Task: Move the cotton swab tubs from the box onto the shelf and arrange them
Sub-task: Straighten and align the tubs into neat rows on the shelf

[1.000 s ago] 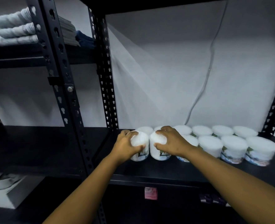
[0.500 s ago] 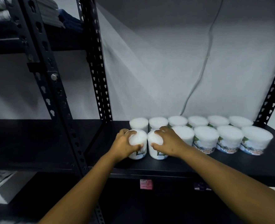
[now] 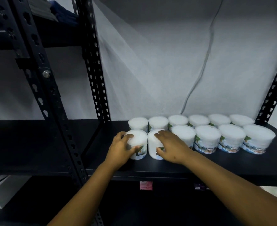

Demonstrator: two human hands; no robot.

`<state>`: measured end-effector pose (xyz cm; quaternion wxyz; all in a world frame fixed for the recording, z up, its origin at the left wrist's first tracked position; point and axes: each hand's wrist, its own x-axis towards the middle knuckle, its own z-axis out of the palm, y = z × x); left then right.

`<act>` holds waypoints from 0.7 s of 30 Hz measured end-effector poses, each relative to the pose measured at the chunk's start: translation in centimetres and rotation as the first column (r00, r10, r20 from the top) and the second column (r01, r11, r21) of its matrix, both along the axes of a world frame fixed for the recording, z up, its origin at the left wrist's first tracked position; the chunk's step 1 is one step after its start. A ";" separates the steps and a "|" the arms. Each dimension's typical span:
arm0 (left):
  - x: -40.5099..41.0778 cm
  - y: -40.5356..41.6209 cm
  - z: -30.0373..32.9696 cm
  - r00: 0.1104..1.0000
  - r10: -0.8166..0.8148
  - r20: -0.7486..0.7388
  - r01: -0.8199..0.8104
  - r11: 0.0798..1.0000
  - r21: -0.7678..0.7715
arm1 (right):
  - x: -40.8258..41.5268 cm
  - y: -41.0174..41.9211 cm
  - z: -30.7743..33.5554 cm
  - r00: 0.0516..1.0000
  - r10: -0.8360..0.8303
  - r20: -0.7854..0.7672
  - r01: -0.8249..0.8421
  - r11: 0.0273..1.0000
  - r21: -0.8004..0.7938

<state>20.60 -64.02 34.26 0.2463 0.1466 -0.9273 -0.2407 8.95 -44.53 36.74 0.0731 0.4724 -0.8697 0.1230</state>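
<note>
Two rows of white cotton swab tubs stand on the black shelf [image 3: 216,165], several in each row. My left hand [image 3: 120,149] grips the leftmost front tub [image 3: 140,141], fingers over its top and thumb on its side. My right hand [image 3: 170,146] grips the tub beside it [image 3: 152,144] the same way. Both tubs stand upright on the shelf, touching each other at the left end of the front row. The back row [image 3: 191,121] runs along the wall. No box is in view.
Black perforated uprights [image 3: 95,75] [image 3: 41,82] stand to the left, another [image 3: 274,85] at the right. A grey cable [image 3: 204,62] hangs down the white wall. Folded cloths [image 3: 56,12] lie on the upper left shelf. A pink tag [image 3: 145,185] hangs below the shelf edge.
The camera has tilted so the shelf sits lower and nearer in view. Both hands stay on the two front left tubs, which now stand in line with the front row.
</note>
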 end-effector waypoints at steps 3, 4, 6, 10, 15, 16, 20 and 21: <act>-0.4 -0.2 0.2 1.000 -0.029 -0.010 0.029 0.998 0.050 | -0.2 -0.4 0.1 1.000 -0.022 -0.010 0.022 1.000 0.006; -0.5 -0.3 0.2 0.999 -0.035 -0.011 0.036 0.998 0.059 | -0.3 -0.4 0.1 1.000 -0.028 -0.008 0.028 1.000 0.009; -0.8 -0.3 0.3 0.999 -0.041 -0.010 0.041 0.997 0.071 | -0.4 -0.6 0.1 0.999 -0.042 -0.002 0.042 0.999 0.008; -1.4 -0.3 0.2 0.999 -0.047 -0.023 0.049 0.995 0.090 | -0.8 -0.7 0.1 0.998 -0.063 -0.006 0.063 0.998 0.009; -1.8 -0.6 0.3 0.999 -0.050 -0.017 0.052 0.994 0.096 | -1.0 -0.9 0.1 0.998 -0.067 -0.016 0.067 0.998 0.012; -1.8 -0.6 0.3 0.999 -0.051 -0.015 0.052 0.994 0.093 | -1.1 -0.9 0.1 0.998 -0.067 -0.017 0.067 0.998 0.010; -1.9 -0.6 0.5 0.999 -0.048 -0.004 0.048 0.993 0.105 | -1.2 -1.1 0.0 0.997 -0.069 -0.018 0.069 0.998 -0.006; -1.9 -0.6 0.5 0.999 -0.046 -0.002 0.046 0.993 0.107 | -1.3 -1.2 0.0 0.998 -0.068 -0.018 0.068 0.998 -0.006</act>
